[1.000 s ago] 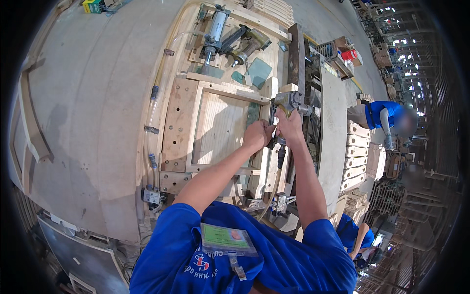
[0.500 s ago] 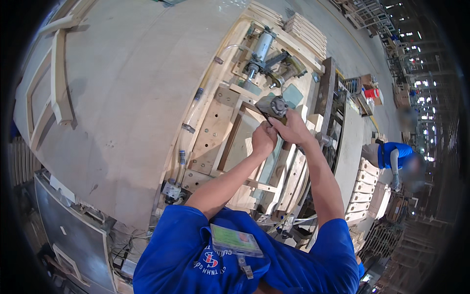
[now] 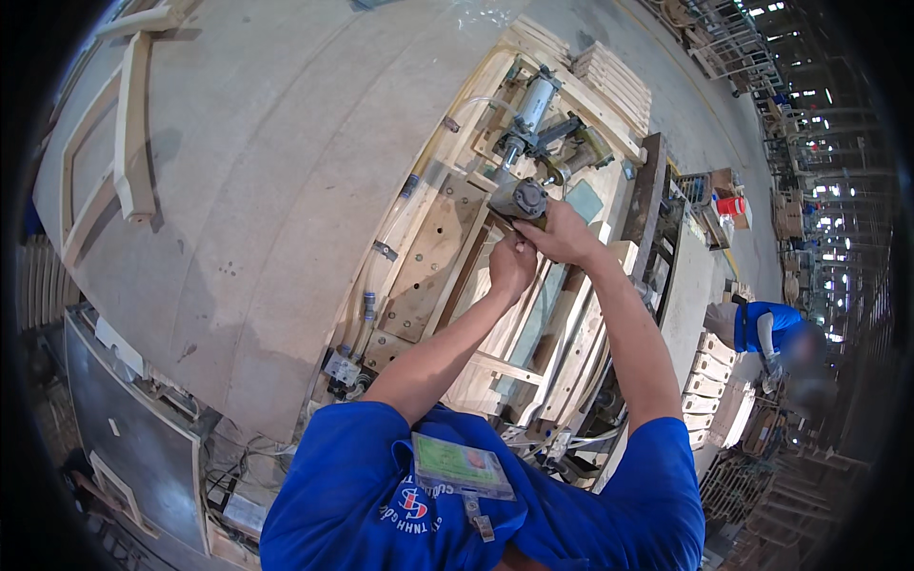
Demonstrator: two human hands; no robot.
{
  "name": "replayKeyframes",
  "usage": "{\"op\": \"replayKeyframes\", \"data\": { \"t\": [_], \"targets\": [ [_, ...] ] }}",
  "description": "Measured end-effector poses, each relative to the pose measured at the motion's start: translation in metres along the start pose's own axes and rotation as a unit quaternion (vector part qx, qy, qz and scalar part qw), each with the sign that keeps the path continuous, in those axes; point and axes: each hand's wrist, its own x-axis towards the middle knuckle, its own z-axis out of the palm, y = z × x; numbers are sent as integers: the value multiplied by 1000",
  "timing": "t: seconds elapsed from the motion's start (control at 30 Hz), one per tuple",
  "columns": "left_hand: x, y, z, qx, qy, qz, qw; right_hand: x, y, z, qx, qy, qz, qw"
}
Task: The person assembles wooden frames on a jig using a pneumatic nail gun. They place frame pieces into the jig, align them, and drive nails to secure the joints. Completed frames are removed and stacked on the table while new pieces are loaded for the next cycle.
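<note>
My right hand (image 3: pixel 568 234) is wrapped round a nail gun (image 3: pixel 518 198) with a round, dull grey-green head. It is held over a wooden frame (image 3: pixel 509 364) clamped in a plywood jig (image 3: pixel 411 276). Close below the gun, my left hand (image 3: pixel 511 267) is closed, with its fingers pressed together. What those fingers hold, if anything, is hidden. Beyond the gun, a silver air cylinder (image 3: pixel 537 101) is mounted on the jig. A second gun-like tool (image 3: pixel 592 147) lies beside the cylinder.
Stacked wooden slats (image 3: pixel 614 84) stand beyond the jig. A dark metal beam (image 3: pixel 650 186) runs along its right side. An angled wooden frame (image 3: pixel 133 133) lies at far left. Another person in a blue shirt (image 3: pixel 767 325) bends near stacked wooden parts (image 3: pixel 706 381) at right.
The nail gun and my right hand have shifted slightly left over the frame, and the gun's head has turned. The jig appears farther right and lower in the picture. My left hand stays closed.
</note>
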Motion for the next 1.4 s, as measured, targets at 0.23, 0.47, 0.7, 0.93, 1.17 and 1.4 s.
{"op": "replayKeyframes", "data": {
  "t": [0.23, 0.47, 0.7, 0.93, 1.17, 1.4],
  "targets": [
    [-54, -15, -20, 53, -47, 12, 997, -69, -31, 8, 98, 33, -28, 994],
    [-159, -34, -92, -105, -175, -198, 959, -135, -83, 56, 185, -134, -72, 971],
    [-175, -31, -119, -160, -195, -233, 939, -136, -107, 71, 166, -196, -74, 964],
    [-176, -42, -119, -142, -205, -207, 946, -137, -108, 77, 156, -186, -101, 965],
    [-182, -40, -117, -172, -153, -191, 954, -135, -107, 78, 150, -183, -130, 963],
    [-178, -51, -122, -115, -203, -185, 955, -136, -118, 72, 146, -238, -47, 959]
  ]
}}
